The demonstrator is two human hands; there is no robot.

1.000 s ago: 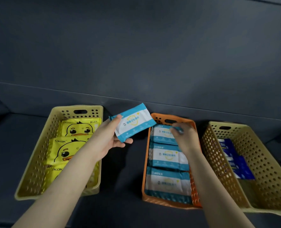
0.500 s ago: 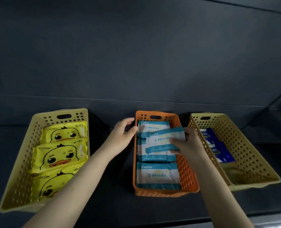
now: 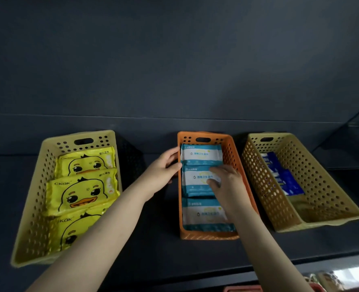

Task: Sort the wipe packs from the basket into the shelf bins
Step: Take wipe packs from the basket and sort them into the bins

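Three bins stand side by side on a dark shelf. The orange bin (image 3: pixel 230 151) in the middle holds teal-and-white wipe packs in a row. My right hand (image 3: pixel 227 184) lies flat on the middle teal pack (image 3: pixel 195 180), fingers spread and pressing it down. My left hand (image 3: pixel 164 171) grips the orange bin's left wall near the back teal pack (image 3: pixel 199 154). The left yellow bin (image 3: pixel 37 186) holds three yellow duck packs (image 3: pixel 81 192). The right yellow bin (image 3: pixel 332 186) holds dark blue packs (image 3: pixel 279 173).
The shelf's front edge (image 3: pixel 195 272) runs below the bins. A dark back wall rises behind them. At the bottom right, below the shelf, part of a red basket rim (image 3: pixel 244 288) and some packs (image 3: pixel 326 281) show.
My left hand passed the teal pack to my right hand, which set it into the orange bin and flattened it. My left hand moved onto the bin's left wall.
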